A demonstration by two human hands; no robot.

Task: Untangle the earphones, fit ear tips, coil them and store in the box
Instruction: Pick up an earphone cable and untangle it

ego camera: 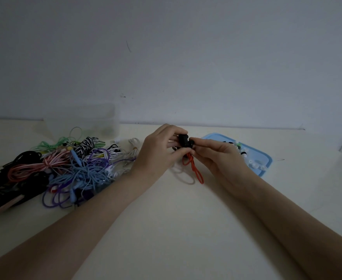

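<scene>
Hands meet just above the middle of the cream table (166, 219), close to its far edge by the grey wall (186, 57). The left hand (158, 152) curls its fingers round a small black earbud (183, 139), thumb and fingertips closed on it from the left. The right hand (216, 156) pinches a black ear tip (191, 144) between thumb and forefinger and holds it against the earbud, so the two black pieces touch between the hands. An orange-red cord (194, 168) hangs from the earbud, loops down below the hands and lies on the table; a pale loop of cord beside it is too faint to tell apart. Behind the right hand a light blue tray (265, 158) sits flat on the table, holding small white and black ear tips (253, 163). To the left lies a big tangled pile of earphones (75, 168): blue, purple, pink, green, black and a black-and-white striped bundle, all mixed together. A coiled white cord (134, 147) rests just beside the left hand, at the right edge of the pile. Beyond the pile, against the wall, stands a clear plastic box (85, 120); whether anything is inside it cannot be made out. Both forearms reach in bare from the lower corners.
</scene>
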